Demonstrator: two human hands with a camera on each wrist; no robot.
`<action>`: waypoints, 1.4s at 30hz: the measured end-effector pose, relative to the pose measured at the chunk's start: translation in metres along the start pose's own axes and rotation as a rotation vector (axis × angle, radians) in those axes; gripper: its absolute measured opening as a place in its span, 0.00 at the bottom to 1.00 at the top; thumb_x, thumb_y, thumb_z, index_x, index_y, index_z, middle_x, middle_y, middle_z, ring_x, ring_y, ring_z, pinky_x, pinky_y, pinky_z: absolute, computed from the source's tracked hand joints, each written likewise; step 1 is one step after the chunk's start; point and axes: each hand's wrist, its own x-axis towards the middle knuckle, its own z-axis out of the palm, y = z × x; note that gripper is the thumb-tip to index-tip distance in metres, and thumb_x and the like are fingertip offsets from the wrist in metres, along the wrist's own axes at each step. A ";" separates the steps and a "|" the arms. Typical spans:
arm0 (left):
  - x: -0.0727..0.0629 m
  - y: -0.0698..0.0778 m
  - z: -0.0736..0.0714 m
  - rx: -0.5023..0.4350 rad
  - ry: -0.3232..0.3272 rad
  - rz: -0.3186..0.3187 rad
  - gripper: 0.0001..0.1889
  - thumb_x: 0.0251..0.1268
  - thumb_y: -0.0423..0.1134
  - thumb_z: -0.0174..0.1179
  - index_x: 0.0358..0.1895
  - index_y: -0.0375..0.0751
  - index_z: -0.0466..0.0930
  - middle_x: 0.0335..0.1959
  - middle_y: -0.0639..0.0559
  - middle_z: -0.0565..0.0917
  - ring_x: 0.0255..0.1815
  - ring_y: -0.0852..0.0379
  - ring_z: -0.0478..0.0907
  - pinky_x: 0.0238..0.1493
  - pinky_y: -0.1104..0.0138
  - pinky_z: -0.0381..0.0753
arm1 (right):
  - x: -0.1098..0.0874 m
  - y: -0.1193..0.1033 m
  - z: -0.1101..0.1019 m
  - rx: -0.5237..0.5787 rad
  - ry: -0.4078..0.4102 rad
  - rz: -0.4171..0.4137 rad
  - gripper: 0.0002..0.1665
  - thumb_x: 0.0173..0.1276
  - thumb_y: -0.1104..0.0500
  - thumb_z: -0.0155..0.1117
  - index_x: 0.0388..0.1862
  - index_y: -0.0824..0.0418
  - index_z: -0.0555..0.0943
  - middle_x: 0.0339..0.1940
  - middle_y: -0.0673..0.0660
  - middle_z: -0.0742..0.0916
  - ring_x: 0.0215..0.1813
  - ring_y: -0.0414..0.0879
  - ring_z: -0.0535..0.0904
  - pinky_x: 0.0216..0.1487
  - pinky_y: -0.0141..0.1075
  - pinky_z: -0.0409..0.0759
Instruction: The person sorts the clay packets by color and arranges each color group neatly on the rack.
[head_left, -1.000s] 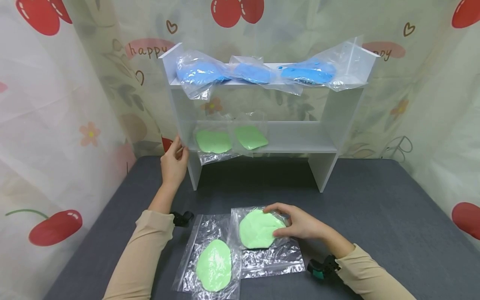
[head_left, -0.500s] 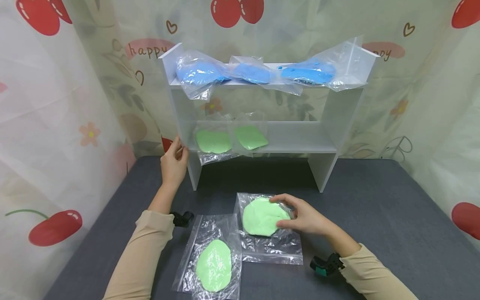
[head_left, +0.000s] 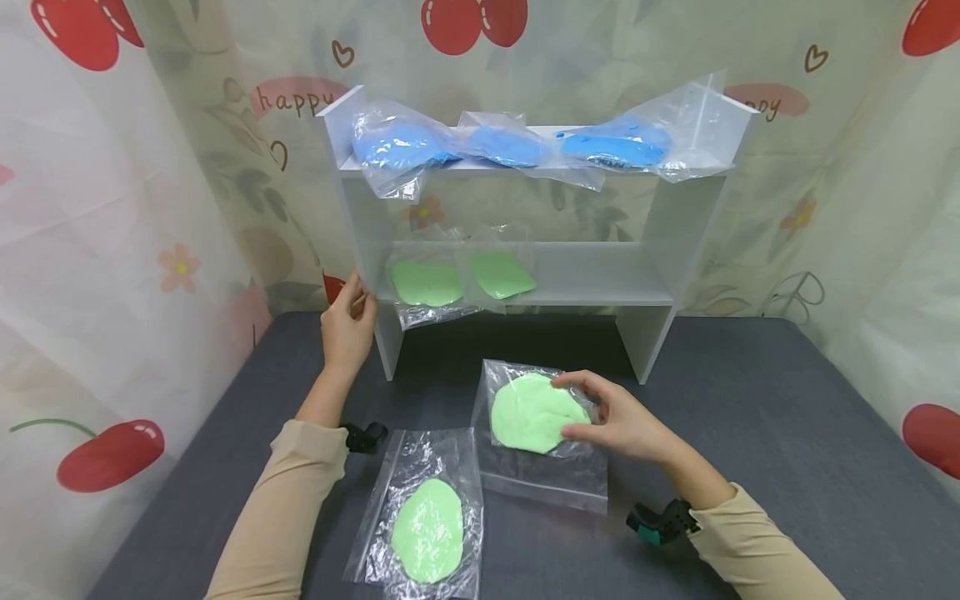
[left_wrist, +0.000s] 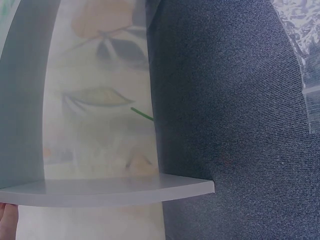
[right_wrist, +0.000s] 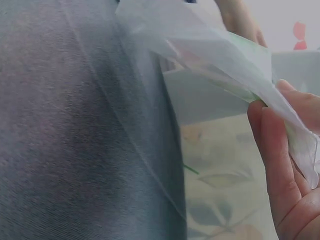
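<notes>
My right hand (head_left: 626, 421) pinches the right edge of a clear zip bag (head_left: 538, 412) with a flat light-green clay-like piece inside. In the right wrist view the bag (right_wrist: 225, 55) is tilted off the table, thumb on one face and fingers (right_wrist: 275, 145) on the other. My left hand (head_left: 347, 329) grips the left side panel of a white two-tier shelf (head_left: 600, 275); only its fingertips (left_wrist: 8, 222) show in the left wrist view. Another zip bag with a green piece (head_left: 429, 532) lies flat on the dark table, left of the held one.
Two bags with green pieces (head_left: 427, 283) lie on the left of the lower shelf tier. Bags with blue contents (head_left: 615, 146) line the top tier. A patterned curtain (head_left: 480, 75) hangs behind and at both sides of the table (head_left: 750, 450).
My right hand has lifted the green bag and moved it away from me, toward the shelf and slightly right. The left hand stays on the shelf's side.
</notes>
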 end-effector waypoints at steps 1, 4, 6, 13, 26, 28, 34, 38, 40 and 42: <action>0.000 0.000 0.000 -0.003 0.001 0.000 0.25 0.68 0.33 0.51 0.68 0.49 0.65 0.59 0.37 0.77 0.52 0.41 0.80 0.48 0.50 0.82 | 0.000 -0.001 -0.001 -0.003 0.007 -0.003 0.33 0.58 0.60 0.68 0.62 0.58 0.68 0.62 0.63 0.73 0.10 0.38 0.54 0.12 0.29 0.63; 0.000 0.000 0.000 -0.004 0.000 -0.002 0.25 0.68 0.34 0.51 0.68 0.50 0.65 0.59 0.38 0.77 0.52 0.41 0.80 0.47 0.50 0.82 | 0.000 -0.004 -0.006 -0.009 0.028 -0.012 0.33 0.58 0.61 0.68 0.62 0.58 0.68 0.61 0.63 0.73 0.10 0.38 0.54 0.12 0.29 0.63; 0.000 0.000 0.000 -0.004 -0.001 -0.005 0.25 0.68 0.34 0.51 0.68 0.50 0.64 0.59 0.38 0.77 0.52 0.41 0.80 0.47 0.50 0.82 | 0.000 -0.006 -0.009 -0.014 0.045 -0.023 0.33 0.58 0.62 0.68 0.62 0.58 0.68 0.60 0.63 0.73 0.10 0.38 0.53 0.11 0.30 0.62; 0.000 0.000 0.000 0.004 -0.001 -0.005 0.25 0.68 0.34 0.51 0.68 0.51 0.64 0.58 0.38 0.77 0.52 0.42 0.81 0.47 0.50 0.82 | -0.001 -0.012 -0.018 -0.030 0.087 -0.062 0.33 0.58 0.64 0.68 0.62 0.59 0.69 0.59 0.59 0.75 0.09 0.40 0.51 0.10 0.30 0.60; -0.001 0.001 -0.001 0.014 -0.006 -0.021 0.26 0.68 0.35 0.51 0.69 0.51 0.64 0.57 0.38 0.78 0.51 0.43 0.81 0.45 0.54 0.83 | -0.004 -0.022 -0.030 0.053 0.118 -0.137 0.34 0.58 0.72 0.64 0.63 0.65 0.66 0.56 0.43 0.72 0.10 0.43 0.50 0.10 0.34 0.59; -0.001 0.001 -0.001 0.006 -0.004 -0.015 0.26 0.68 0.35 0.51 0.69 0.51 0.64 0.57 0.37 0.78 0.51 0.43 0.81 0.46 0.52 0.82 | -0.004 -0.024 -0.032 0.070 0.121 -0.155 0.34 0.58 0.73 0.64 0.63 0.67 0.65 0.57 0.43 0.72 0.10 0.43 0.50 0.11 0.35 0.60; -0.001 0.002 -0.001 0.001 -0.002 -0.014 0.25 0.68 0.34 0.51 0.69 0.49 0.64 0.57 0.36 0.78 0.51 0.42 0.81 0.47 0.51 0.82 | -0.004 -0.027 -0.035 0.098 0.136 -0.181 0.34 0.57 0.75 0.63 0.62 0.68 0.65 0.56 0.46 0.71 0.11 0.42 0.52 0.15 0.34 0.65; -0.002 0.002 -0.001 0.014 -0.002 -0.017 0.25 0.68 0.35 0.51 0.69 0.49 0.64 0.57 0.36 0.78 0.51 0.43 0.81 0.46 0.51 0.82 | -0.002 -0.031 -0.038 0.158 0.137 -0.189 0.34 0.57 0.76 0.62 0.63 0.66 0.65 0.56 0.48 0.71 0.17 0.37 0.68 0.23 0.28 0.77; -0.002 0.003 -0.001 0.017 -0.002 -0.018 0.25 0.68 0.35 0.51 0.69 0.49 0.63 0.57 0.36 0.78 0.51 0.43 0.81 0.46 0.51 0.82 | -0.001 -0.033 -0.040 0.190 0.143 -0.192 0.34 0.57 0.76 0.62 0.63 0.65 0.64 0.55 0.49 0.72 0.24 0.36 0.76 0.28 0.28 0.81; -0.002 0.003 -0.002 0.019 -0.001 -0.018 0.25 0.68 0.35 0.51 0.69 0.49 0.63 0.56 0.36 0.78 0.51 0.43 0.81 0.46 0.51 0.82 | 0.000 -0.035 -0.042 0.216 0.156 -0.199 0.35 0.57 0.76 0.62 0.63 0.64 0.64 0.55 0.50 0.72 0.31 0.37 0.80 0.31 0.29 0.83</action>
